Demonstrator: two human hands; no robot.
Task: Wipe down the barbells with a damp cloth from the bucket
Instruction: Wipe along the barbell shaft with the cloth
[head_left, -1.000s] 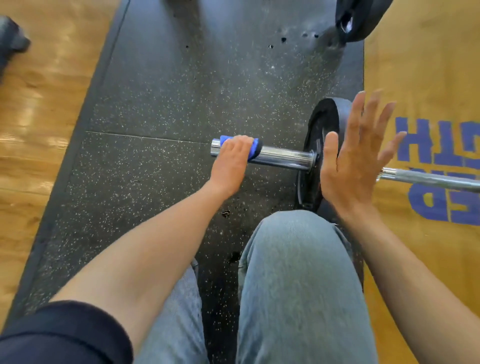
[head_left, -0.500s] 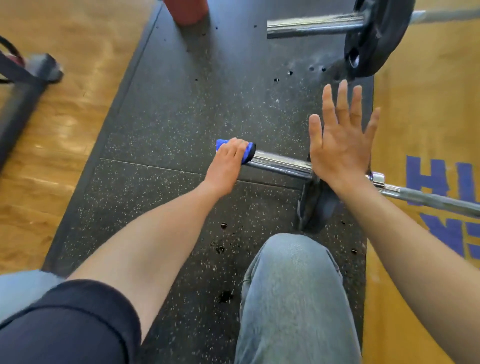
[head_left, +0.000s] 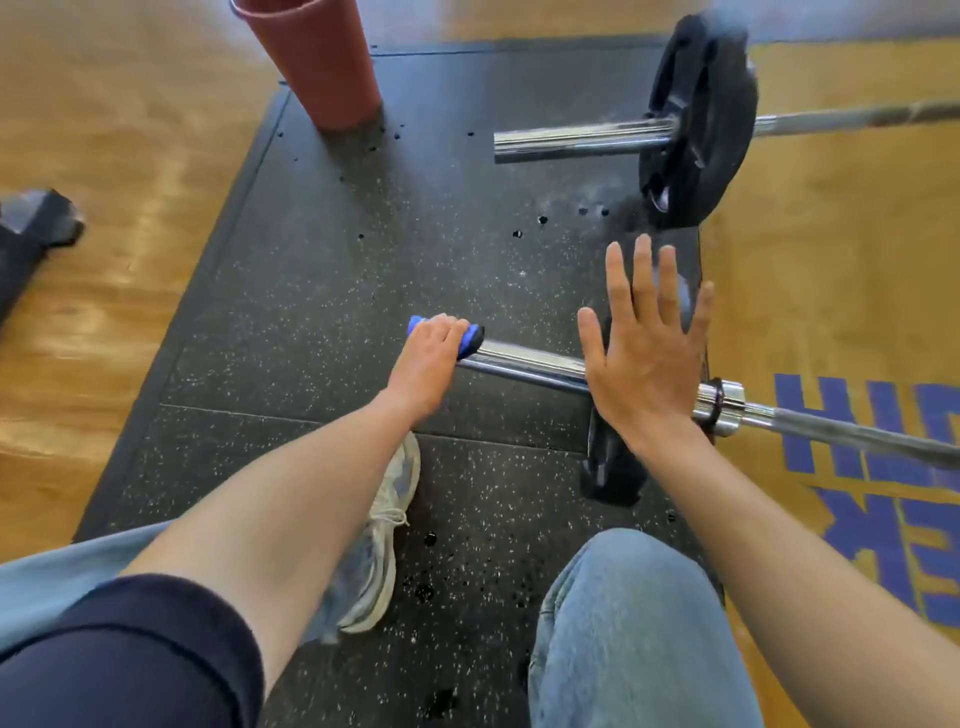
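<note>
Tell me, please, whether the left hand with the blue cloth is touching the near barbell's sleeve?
Touching. The head view shows the left hand curled over the blue cloth, wrapping it round the end of the near barbell's sleeve, with no gap.

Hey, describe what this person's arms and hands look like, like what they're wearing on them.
Both hands are bare: no gloves, rings or watch visible on the left hand or the right hand. The left arm has a dark navy sleeve pushed up past the elbow, its forearm uncovered. The right forearm is uncovered as far as the frame shows.
</note>
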